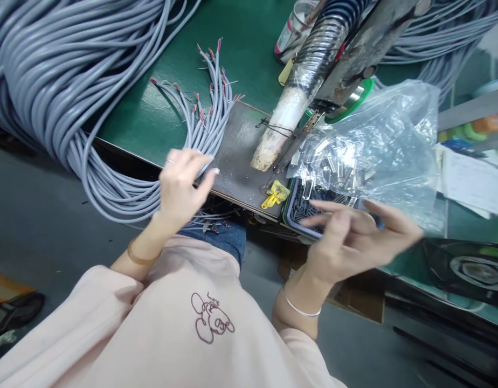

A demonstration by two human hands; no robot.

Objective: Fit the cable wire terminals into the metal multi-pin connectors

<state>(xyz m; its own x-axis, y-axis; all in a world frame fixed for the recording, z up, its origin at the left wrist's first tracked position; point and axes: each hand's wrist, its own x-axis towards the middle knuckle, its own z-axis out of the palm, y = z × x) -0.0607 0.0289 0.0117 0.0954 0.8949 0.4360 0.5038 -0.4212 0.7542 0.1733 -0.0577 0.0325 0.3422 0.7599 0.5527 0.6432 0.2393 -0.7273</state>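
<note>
My left hand (184,183) lies over a bundle of grey cables (211,132) at the table's front edge, fingers curved round it and thumb to the right. The cable ends fan out past the hand, with stripped red and pale wires. On the right, my right hand (358,237), a little blurred, hovers above the front of a tray (299,226) of small dark parts. Its fingers are spread, and I see nothing between them. A clear plastic bag (394,140) with small metal connector parts lies partly over the tray.
A large coil of grey cable (50,70) fills the left. A soldering stand with a white-ended hose (281,118) leans over the bench. Near it are a yellow clip (276,194), a solder reel (356,99) and a jar (295,29). Papers (473,178) lie at right.
</note>
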